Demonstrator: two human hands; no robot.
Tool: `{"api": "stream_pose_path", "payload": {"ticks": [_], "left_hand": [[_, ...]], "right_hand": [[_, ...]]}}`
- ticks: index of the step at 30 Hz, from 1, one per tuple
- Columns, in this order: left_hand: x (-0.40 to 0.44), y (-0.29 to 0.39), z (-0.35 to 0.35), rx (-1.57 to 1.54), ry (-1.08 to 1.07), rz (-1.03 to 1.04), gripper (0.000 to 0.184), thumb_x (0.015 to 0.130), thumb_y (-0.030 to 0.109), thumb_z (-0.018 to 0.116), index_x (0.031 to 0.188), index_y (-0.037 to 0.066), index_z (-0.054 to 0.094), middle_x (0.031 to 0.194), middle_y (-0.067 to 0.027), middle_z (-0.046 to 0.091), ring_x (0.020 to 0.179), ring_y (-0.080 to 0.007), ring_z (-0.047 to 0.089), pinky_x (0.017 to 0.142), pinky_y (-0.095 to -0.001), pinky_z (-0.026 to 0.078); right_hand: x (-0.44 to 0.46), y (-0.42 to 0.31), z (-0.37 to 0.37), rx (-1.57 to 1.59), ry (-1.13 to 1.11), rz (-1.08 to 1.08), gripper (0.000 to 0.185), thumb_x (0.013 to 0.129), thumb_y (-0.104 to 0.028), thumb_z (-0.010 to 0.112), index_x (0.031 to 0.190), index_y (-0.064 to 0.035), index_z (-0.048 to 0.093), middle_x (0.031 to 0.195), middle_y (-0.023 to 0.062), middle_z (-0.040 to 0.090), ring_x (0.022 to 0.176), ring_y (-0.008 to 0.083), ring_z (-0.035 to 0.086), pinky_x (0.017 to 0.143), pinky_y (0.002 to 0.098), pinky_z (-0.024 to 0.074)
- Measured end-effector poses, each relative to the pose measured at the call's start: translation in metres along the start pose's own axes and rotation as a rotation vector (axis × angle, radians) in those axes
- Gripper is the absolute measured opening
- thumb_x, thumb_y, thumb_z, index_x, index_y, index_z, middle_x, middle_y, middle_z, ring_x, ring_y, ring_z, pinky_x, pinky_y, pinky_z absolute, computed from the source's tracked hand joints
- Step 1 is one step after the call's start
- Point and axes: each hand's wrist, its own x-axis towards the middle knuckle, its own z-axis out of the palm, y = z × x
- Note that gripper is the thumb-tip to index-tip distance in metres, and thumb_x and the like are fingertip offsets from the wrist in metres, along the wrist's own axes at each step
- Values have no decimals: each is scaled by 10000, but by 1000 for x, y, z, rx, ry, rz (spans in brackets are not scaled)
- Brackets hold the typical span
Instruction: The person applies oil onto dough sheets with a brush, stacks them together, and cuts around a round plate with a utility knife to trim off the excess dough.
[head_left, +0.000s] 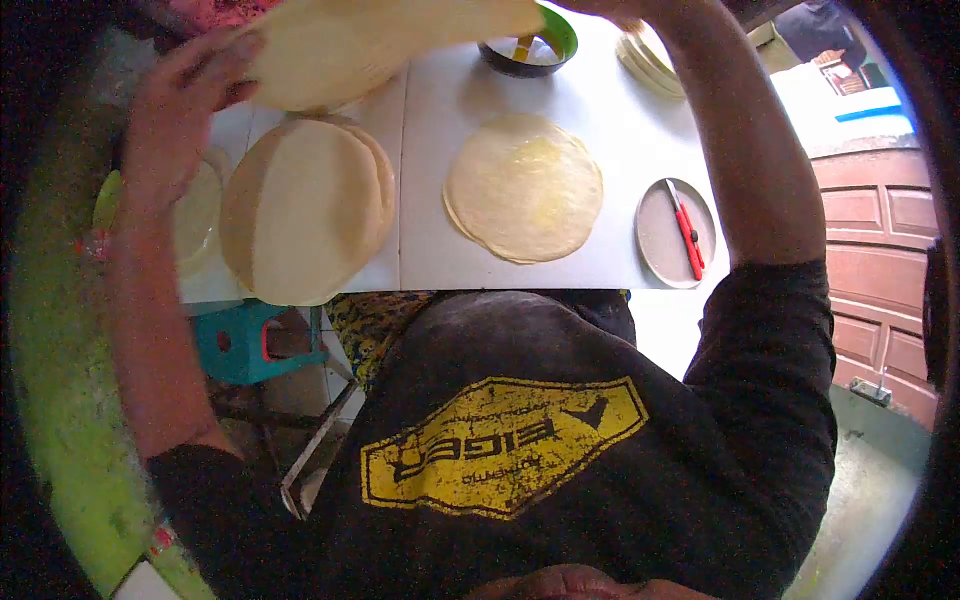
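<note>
Green item (106, 203): outermost left, behind the left wrist; mostly hidden, kind not clear.

Left hand (190, 100): blurred; fingers bent onto the near-left edge of the dough sheet, grasping it.

Pale disc (200, 215): just below the left hand, partly covered by the forearm; contents hard to make out.

Teal stool (235, 340): below the bench edge, beside the left forearm; moulded, partly hidden.

Stacked rounds (315, 220): below and right of the left hand; thin, pale dough, edges offset, the top one an upright oval crossed by shadow.

Dough sheet (350, 50): raised over the bench (428, 230), between the hands; top edge cut off. Long axis runs crosswise, left hand toward right, broad at left, tapering to a narrow right end. Thin, pliable, smooth, cream-coloured.

Oiled rounds (525, 190): below and between the hands; circular, slightly uneven rim, glossy yellow smears on top.

Bowl (525, 62): just left of and below the right hand; dark outside, green within, amber contents indistinct.

Right hand (605, 7): cut off by the upper border; grip cannot be told.

Far stack (645, 65): beneath the right forearm, partly covered; pale, layered discs.

Plate (660, 250): below the right hand, left of the elbow; round, grey, bearing a red-handled knife (687, 235), blade tip upward.
</note>
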Motion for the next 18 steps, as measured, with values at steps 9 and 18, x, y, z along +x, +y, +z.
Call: {"api": "stream_pose_path", "payload": {"ticks": [9,18], "left_hand": [[39,-15,147,-73,-197,-23,385,895,335,661,1110,16,666,1054,-76,673,935,-178,648,809,-318,548],[-113,-103,230,285,-203,589,189,826,154,679,1006,103,706,987,-120,678,945,-294,644,823,-406,525]], "right_hand": [[-86,81,27,341,-210,340,438,874,-368,655,1126,-14,605,953,209,667,910,341,631,811,434,484],[-234,36,162,320,-171,163,76,801,-108,609,872,-87,595,854,128,611,796,370,619,685,467,498]]}}
